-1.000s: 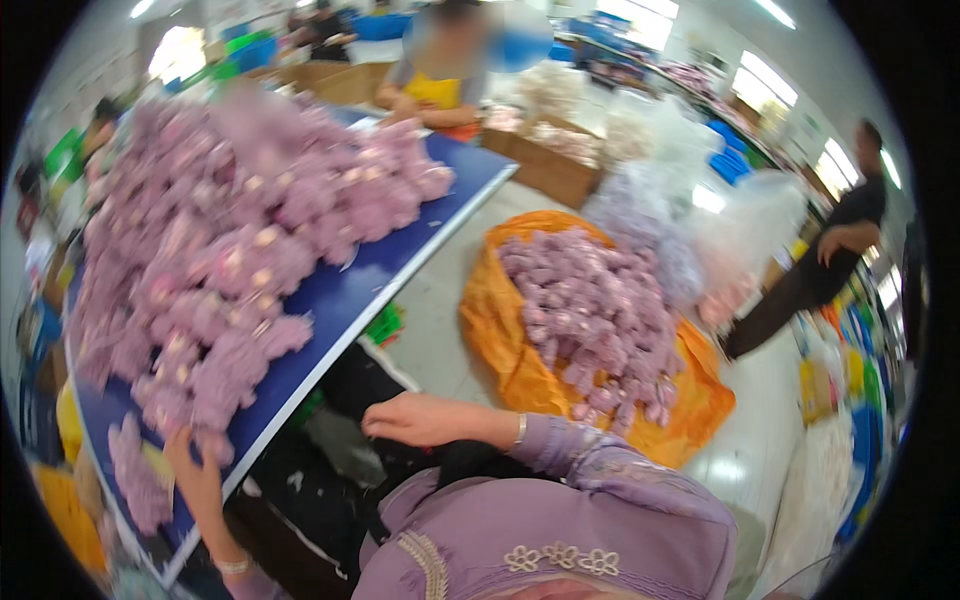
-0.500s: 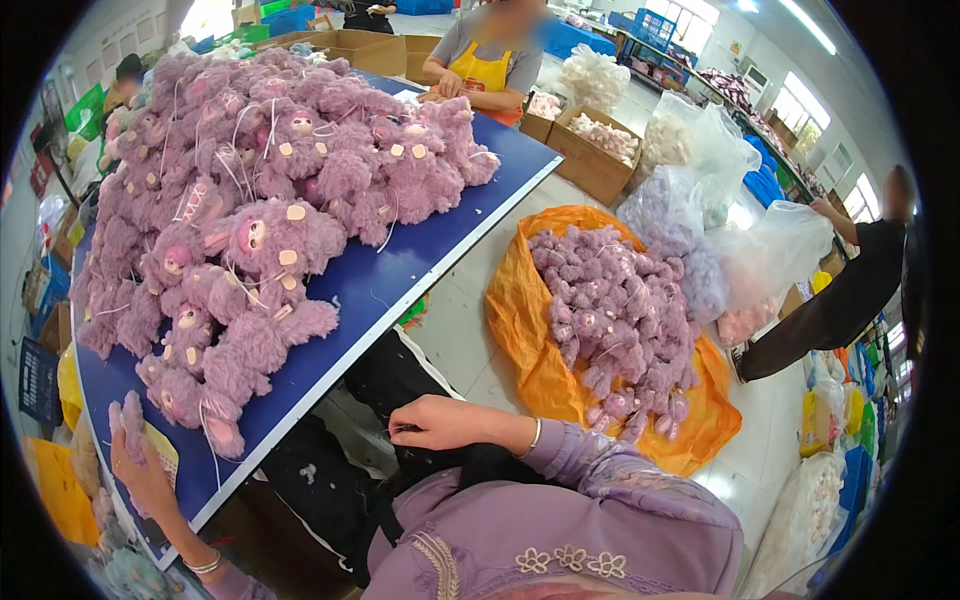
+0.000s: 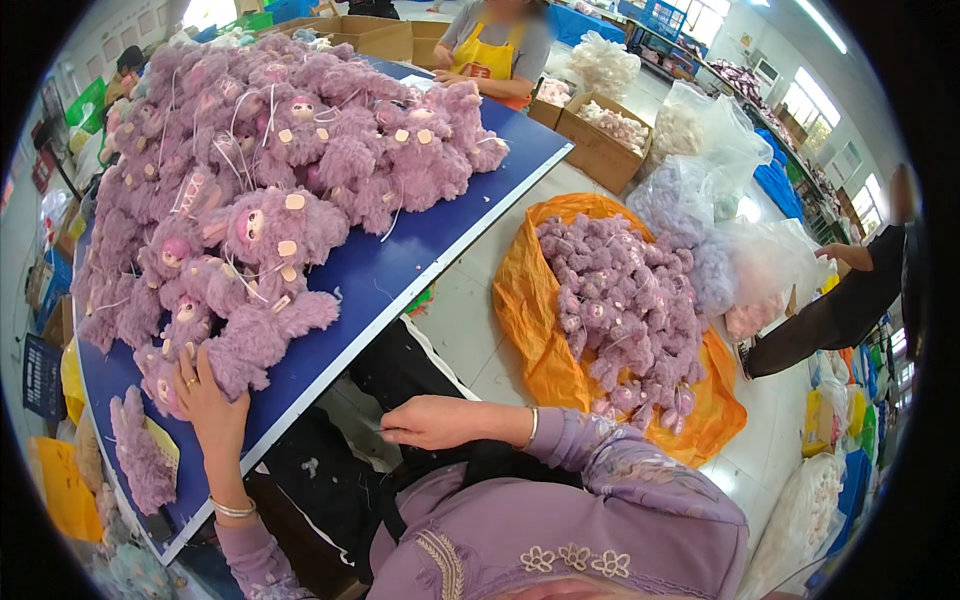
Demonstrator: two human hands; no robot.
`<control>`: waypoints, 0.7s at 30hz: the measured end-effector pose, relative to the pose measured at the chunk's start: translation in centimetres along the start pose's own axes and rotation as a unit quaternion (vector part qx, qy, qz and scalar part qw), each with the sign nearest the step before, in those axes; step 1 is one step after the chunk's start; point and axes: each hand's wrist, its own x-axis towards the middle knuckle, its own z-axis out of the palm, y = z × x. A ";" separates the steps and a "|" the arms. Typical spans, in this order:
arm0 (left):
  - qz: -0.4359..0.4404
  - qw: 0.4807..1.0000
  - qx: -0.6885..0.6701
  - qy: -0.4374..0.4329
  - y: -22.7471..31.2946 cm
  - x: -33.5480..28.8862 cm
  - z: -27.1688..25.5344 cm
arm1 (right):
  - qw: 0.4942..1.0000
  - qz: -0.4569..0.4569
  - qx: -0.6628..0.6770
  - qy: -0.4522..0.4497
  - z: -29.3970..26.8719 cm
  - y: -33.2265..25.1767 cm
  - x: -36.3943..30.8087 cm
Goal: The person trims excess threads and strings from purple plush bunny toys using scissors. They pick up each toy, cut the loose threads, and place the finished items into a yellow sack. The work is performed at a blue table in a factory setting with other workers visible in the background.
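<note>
Blue desk (image 3: 420,240) loaded with heap of purple plush toys (image 3: 300,175). Your left hand (image 3: 214,408) lies on pink-faced toy (image 3: 155,372) at heap's near end; fingers bent, slightly apart, can't tell if they grip. Your right hand (image 3: 425,422) hangs off desk's edge, loosely curled, contents hidden. Risk: loose white cord (image 3: 271,110) could snag, dragging neighbours along. Lone plush piece (image 3: 140,455) near corner: sweep of your sleeve (image 3: 245,555) could knock it off.

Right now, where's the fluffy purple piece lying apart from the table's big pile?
In the head view, the fluffy purple piece is lower left on the blue table, left of the left hand, beside a pale yellow card.
</note>
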 end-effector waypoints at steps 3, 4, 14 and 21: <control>-0.057 0.998 -0.032 -0.013 -1.4 0.7 1.5 | 1.000 0.003 -0.002 -0.002 0.2 0.4 0.0; -0.060 0.997 -0.038 -0.012 -1.6 0.7 1.7 | 1.000 0.004 -0.005 -0.003 0.4 0.7 0.0; -0.081 0.995 -0.052 -0.013 -2.1 -0.6 3.6 | 1.000 -0.003 0.016 -0.016 0.5 1.6 0.2; -0.108 0.947 -0.294 -0.068 0.0 0.4 3.2 | 0.998 0.010 0.056 0.002 -0.2 1.2 0.3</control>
